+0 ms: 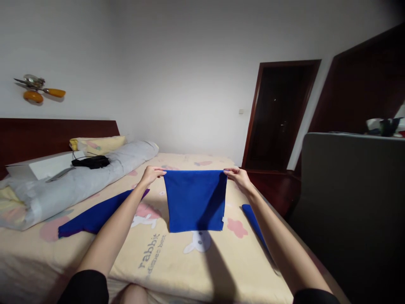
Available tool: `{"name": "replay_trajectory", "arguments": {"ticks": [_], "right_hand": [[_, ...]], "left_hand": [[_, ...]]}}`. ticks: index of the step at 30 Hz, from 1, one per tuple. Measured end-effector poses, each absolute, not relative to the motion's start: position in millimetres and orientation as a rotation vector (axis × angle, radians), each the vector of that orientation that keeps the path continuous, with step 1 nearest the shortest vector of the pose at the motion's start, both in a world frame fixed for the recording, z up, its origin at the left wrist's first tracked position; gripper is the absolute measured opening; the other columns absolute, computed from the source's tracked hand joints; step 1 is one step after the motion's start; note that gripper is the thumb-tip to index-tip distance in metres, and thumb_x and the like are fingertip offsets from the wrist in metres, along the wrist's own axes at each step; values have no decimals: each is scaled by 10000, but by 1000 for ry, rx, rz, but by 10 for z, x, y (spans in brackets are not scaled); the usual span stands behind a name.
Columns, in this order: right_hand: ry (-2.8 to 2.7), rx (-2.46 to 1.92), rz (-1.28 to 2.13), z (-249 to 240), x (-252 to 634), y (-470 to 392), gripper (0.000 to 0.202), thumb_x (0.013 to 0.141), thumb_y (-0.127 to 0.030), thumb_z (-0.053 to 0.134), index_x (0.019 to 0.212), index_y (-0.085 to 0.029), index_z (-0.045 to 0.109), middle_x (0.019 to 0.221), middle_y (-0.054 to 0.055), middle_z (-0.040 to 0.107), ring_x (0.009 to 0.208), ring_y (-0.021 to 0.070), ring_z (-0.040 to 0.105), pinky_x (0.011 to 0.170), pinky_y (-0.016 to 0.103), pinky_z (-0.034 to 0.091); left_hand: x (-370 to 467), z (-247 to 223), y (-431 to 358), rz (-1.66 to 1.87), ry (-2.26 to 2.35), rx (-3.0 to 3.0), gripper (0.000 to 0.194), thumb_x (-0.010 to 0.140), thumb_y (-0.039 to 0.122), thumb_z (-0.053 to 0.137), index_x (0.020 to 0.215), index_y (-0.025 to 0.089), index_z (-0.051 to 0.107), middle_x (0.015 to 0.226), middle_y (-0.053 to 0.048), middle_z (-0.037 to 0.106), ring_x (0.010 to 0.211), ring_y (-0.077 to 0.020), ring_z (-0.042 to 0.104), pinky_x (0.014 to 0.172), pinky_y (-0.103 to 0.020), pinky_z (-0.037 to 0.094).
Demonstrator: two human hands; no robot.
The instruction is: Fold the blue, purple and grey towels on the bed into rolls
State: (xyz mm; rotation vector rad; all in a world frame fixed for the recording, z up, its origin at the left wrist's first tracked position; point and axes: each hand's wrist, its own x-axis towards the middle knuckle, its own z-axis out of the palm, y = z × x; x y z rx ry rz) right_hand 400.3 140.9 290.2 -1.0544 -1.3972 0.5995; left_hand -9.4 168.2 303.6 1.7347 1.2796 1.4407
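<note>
A blue cloth point(193, 200) hangs nearly square and smooth between my hands, above the bed. My left hand point(153, 174) pinches its upper left corner. The upper right corner is gripped by my right hand point(238, 176), thumb and fingers together. A small white tag shows near the cloth's lower right edge. Another blue cloth point(95, 211) with purplish edges lies on the bed, partly behind my left forearm. To the right, a further blue cloth point(251, 215) lies partly hidden by my right forearm.
The bed point(177, 261) has a cream cover with rabbit prints. A rolled grey quilt point(79, 190), a white box point(47, 164), a black item point(91, 161) and a yellow pillow point(104, 145) are at left. A grey panel point(351, 202) stands at right, near a dark doorway point(278, 118).
</note>
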Motion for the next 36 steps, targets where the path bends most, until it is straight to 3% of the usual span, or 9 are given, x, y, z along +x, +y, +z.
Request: {"name": "replay_trajectory", "arguments": {"ticks": [6,11,18,24,28,31,36], "right_hand": [[-1496,-1247,452,3017,4007,1369,263,670,-390,768,733,-144,699,593,45,692,532,176,657,515,283,543],[-1631,-1353,200,3204,4023,1332,156,705,-339,720,697,-183,709,528,2,652,573,174,650,633,276,492],[-1770,-1414,63,3346,4002,1342,184,784,-328,627,713,-185,719,504,0,635,569,170,620,642,261,440],[-1794,-1393,169,3348,3985,1311,231,811,-336,620,645,-187,681,458,-24,601,443,118,559,581,232,442],[-1722,-1352,359,3307,3965,1303,253,818,-382,651,681,-169,666,473,-9,630,359,103,537,463,215,427],[-1601,-1313,524,3249,3936,1365,262,830,-392,663,751,-144,644,561,59,692,436,151,639,405,202,424],[-1402,-1228,706,3109,3878,1583,278,801,-383,721,745,-140,598,623,116,717,555,211,710,437,223,514]], "left_hand": [[-152,3091,1670,1447,1332,1936,180,622,368,728,660,193,742,563,-16,701,613,-199,651,638,-288,484],[-190,3185,1633,1488,1317,2110,207,667,408,675,638,205,705,612,0,675,639,-181,607,658,-272,448],[-208,3238,1615,1491,1321,2187,270,790,449,544,658,216,577,516,52,528,519,-138,503,556,-240,380],[-211,3203,1571,1506,1292,2171,341,803,448,556,562,215,494,493,62,470,517,-117,446,565,-233,346],[-211,3136,1603,1489,1252,2060,350,787,477,585,576,208,510,472,66,474,455,-99,431,490,-217,323],[-165,3084,1659,1484,1230,1912,346,793,518,580,661,203,532,466,59,527,377,-86,436,422,-204,312],[-57,3014,1802,1472,1203,1670,358,793,536,608,778,189,521,569,-33,682,376,-119,574,360,-181,332]]}}
